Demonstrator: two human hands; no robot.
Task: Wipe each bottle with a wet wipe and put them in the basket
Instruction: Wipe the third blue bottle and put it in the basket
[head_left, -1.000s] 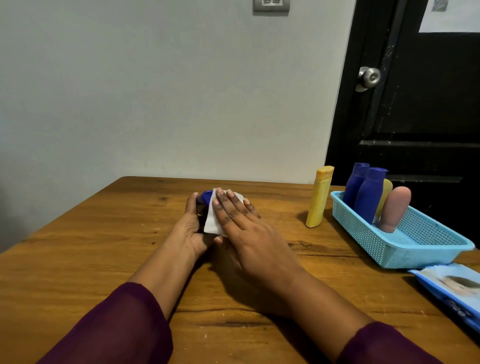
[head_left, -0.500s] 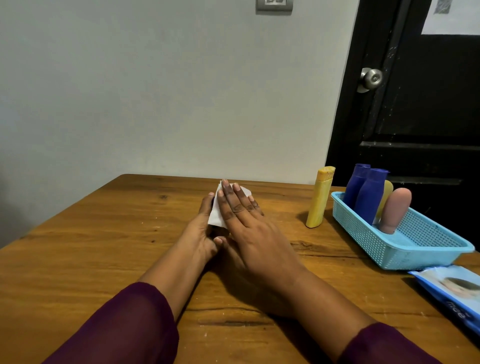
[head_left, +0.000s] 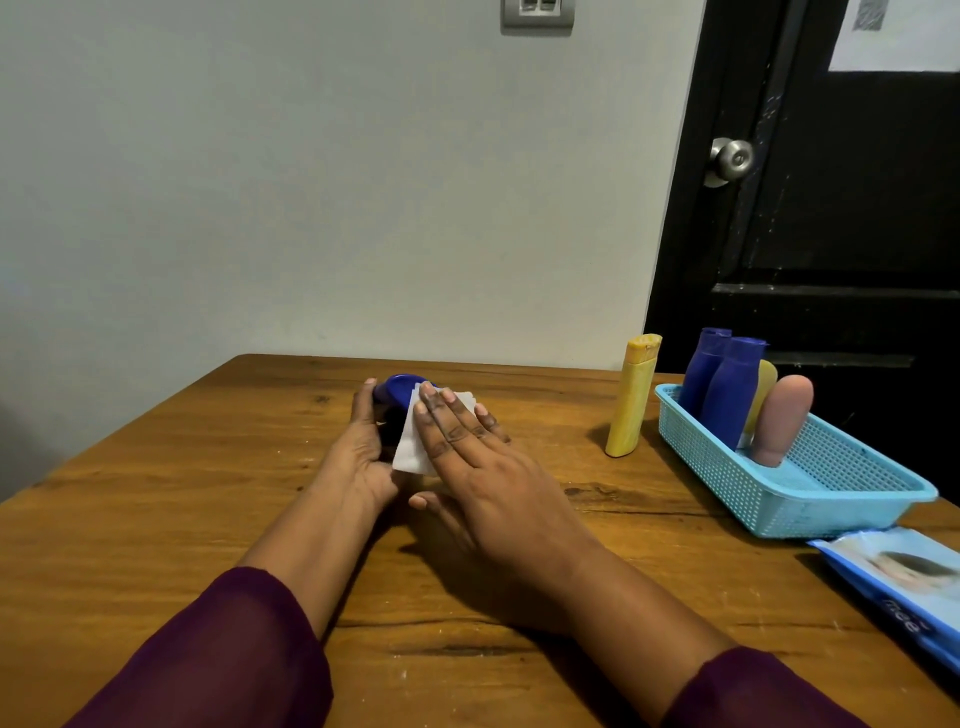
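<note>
Head view: left hand grips blue bottle; right hand flat, pressing wipe.

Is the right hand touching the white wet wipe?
Touching. Head view shows the right hand with straight fingers lying on the white wet wipe.

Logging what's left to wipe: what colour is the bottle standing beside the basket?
The bottle is yellow all over; the head view shows it best.
</note>
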